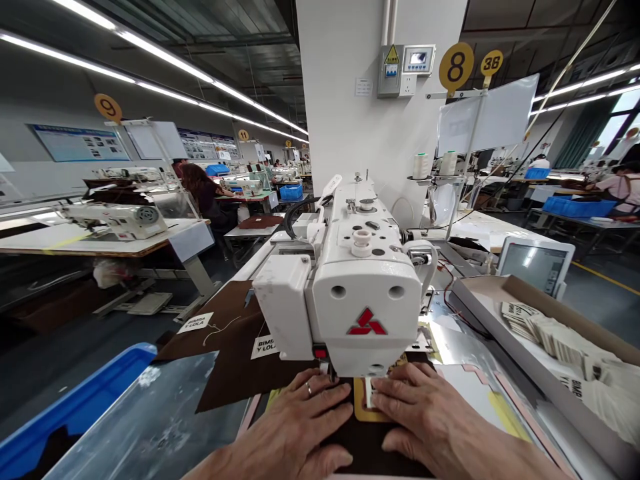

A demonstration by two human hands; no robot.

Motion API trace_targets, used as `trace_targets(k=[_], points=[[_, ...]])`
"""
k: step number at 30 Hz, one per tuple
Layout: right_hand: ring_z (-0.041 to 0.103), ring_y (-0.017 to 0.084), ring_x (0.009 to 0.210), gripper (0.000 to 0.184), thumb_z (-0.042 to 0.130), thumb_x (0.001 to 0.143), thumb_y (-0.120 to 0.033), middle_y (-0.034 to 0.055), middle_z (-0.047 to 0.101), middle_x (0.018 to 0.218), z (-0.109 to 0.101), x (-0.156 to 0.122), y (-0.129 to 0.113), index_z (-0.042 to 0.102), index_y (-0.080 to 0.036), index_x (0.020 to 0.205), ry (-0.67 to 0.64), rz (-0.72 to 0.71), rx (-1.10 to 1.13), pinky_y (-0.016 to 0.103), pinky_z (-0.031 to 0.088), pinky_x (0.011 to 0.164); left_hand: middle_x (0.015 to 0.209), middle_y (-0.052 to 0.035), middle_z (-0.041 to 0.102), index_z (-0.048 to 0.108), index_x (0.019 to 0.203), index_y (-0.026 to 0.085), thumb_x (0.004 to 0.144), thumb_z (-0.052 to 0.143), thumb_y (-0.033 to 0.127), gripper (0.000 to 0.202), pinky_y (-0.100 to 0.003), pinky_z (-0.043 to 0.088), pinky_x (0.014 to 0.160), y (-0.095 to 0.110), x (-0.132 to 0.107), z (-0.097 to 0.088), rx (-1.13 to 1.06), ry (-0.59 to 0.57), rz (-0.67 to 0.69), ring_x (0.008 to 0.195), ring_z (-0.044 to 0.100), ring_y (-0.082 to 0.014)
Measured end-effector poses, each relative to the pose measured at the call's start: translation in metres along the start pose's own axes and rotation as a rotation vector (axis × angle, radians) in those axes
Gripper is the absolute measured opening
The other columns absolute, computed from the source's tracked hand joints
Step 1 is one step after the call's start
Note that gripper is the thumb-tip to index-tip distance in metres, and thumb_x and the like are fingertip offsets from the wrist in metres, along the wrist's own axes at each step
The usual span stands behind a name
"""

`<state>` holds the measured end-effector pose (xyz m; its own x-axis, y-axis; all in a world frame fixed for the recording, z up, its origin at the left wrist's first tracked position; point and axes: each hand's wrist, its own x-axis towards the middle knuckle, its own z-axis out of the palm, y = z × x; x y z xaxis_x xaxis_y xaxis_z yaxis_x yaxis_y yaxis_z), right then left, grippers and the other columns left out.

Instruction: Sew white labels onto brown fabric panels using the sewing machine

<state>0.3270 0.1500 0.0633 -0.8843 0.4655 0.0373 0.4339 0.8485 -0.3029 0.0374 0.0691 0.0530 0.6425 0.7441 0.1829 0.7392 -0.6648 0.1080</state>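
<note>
Under the head of a white sewing machine [367, 307] lies dark brown fabric [363, 443]. My left hand [305, 420] rests flat on the fabric with fingers stretched forward, a ring on one of them. To the right, my right hand [425, 413] lies palm down, fingers extended, its fingertips at a brass-coloured plate [373, 412]. A white piece [369, 392] shows inside the plate, partly covered by my right fingers; I cannot tell what it is. Left of the machine, brown fabric [233, 363] carries printed white labels [196, 323]. The needle area is mostly hidden.
On the right, a cardboard box [480, 313] holds many white labels [550, 333], with a tablet-like screen [537, 263] behind it. A blue bin [115, 380] stands at lower left. A pillar [340, 100] rises behind the machine. Other people sit at stations farther off.
</note>
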Motion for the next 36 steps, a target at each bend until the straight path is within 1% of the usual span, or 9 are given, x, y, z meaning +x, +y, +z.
trace_targets(k=[4,9,14,17,21,26,31,34,36], points=[[0.061,0.032,0.123,0.047,0.059,0.106,-0.052,0.0035,0.067,0.145,0.001,0.0,0.0,0.064,-0.024,0.143,-0.002,-0.006,0.012,0.051,0.048,0.107,0.153,-0.0014,0.059,0.055,0.152,0.029,0.104,0.068,0.043,0.051,-0.046,0.043,0.122,0.003,0.004,-0.006,0.0,-0.009,0.004,0.137,0.059,-0.0293],[0.062,0.031,0.123,0.045,0.061,0.105,-0.051,0.0035,0.067,0.144,0.007,-0.002,0.002,0.064,-0.027,0.143,0.074,-0.028,0.003,0.05,0.047,0.108,0.156,-0.0021,0.056,0.056,0.151,0.028,0.1,0.074,0.035,0.055,-0.046,0.038,0.125,0.006,0.007,-0.017,-0.036,-0.092,-0.016,0.141,0.056,-0.0284],[0.064,0.03,0.12,0.044,0.061,0.105,-0.053,0.0022,0.068,0.144,0.012,-0.004,0.003,0.065,-0.03,0.141,0.114,-0.042,-0.016,0.05,0.048,0.107,0.156,-0.001,0.056,0.057,0.15,0.028,0.099,0.074,0.034,0.053,-0.044,0.036,0.127,0.008,0.01,-0.024,-0.08,-0.095,-0.007,0.143,0.055,-0.0272],[0.064,0.029,0.119,0.043,0.063,0.104,-0.051,0.0019,0.07,0.14,0.014,-0.006,0.004,0.063,-0.032,0.143,0.145,-0.049,-0.015,0.049,0.048,0.106,0.153,-0.0011,0.059,0.06,0.147,0.029,0.097,0.076,0.029,0.053,-0.044,0.037,0.126,0.009,0.011,-0.023,-0.074,-0.065,-0.012,0.141,0.057,-0.0273],[0.062,0.028,0.118,0.045,0.063,0.105,-0.051,0.0032,0.072,0.136,0.014,-0.004,0.006,0.062,-0.032,0.145,0.166,-0.05,-0.015,0.047,0.048,0.104,0.15,-0.0025,0.062,0.062,0.145,0.028,0.097,0.075,0.027,0.05,-0.044,0.04,0.124,0.008,0.01,-0.017,-0.023,-0.014,-0.013,0.138,0.06,-0.0276],[0.061,0.027,0.117,0.038,0.059,0.107,-0.05,0.003,0.072,0.133,0.009,0.004,0.012,0.064,-0.029,0.139,0.141,-0.052,-0.019,0.046,0.046,0.104,0.15,-0.0019,0.063,0.061,0.144,0.026,0.096,0.077,0.025,0.051,-0.045,0.045,0.12,0.005,0.015,-0.015,0.039,-0.058,-0.041,0.133,0.063,-0.0303],[0.062,0.024,0.112,0.031,0.058,0.108,-0.046,0.0019,0.074,0.122,0.004,0.011,0.017,0.067,-0.029,0.133,0.141,-0.05,-0.02,0.043,0.046,0.101,0.135,-0.0018,0.072,0.061,0.144,0.03,0.1,0.071,0.023,0.045,-0.038,0.048,0.114,-0.002,0.023,-0.015,0.004,-0.041,-0.065,0.129,0.065,-0.0263],[0.062,0.024,0.11,0.026,0.057,0.109,-0.044,0.0021,0.075,0.116,0.002,0.014,0.018,0.07,-0.027,0.123,0.148,-0.037,-0.035,0.043,0.046,0.1,0.124,-0.0018,0.075,0.062,0.142,0.029,0.1,0.071,0.025,0.043,-0.039,0.05,0.11,-0.005,0.025,-0.012,-0.012,-0.017,-0.086,0.121,0.068,-0.0263],[0.062,0.025,0.109,0.026,0.056,0.109,-0.044,0.0028,0.075,0.116,0.001,0.015,0.018,0.07,-0.026,0.12,0.15,-0.031,-0.039,0.044,0.046,0.1,0.123,-0.0019,0.075,0.063,0.141,0.028,0.098,0.073,0.023,0.044,-0.04,0.051,0.11,-0.006,0.025,-0.011,-0.007,-0.014,-0.092,0.122,0.068,-0.027]])
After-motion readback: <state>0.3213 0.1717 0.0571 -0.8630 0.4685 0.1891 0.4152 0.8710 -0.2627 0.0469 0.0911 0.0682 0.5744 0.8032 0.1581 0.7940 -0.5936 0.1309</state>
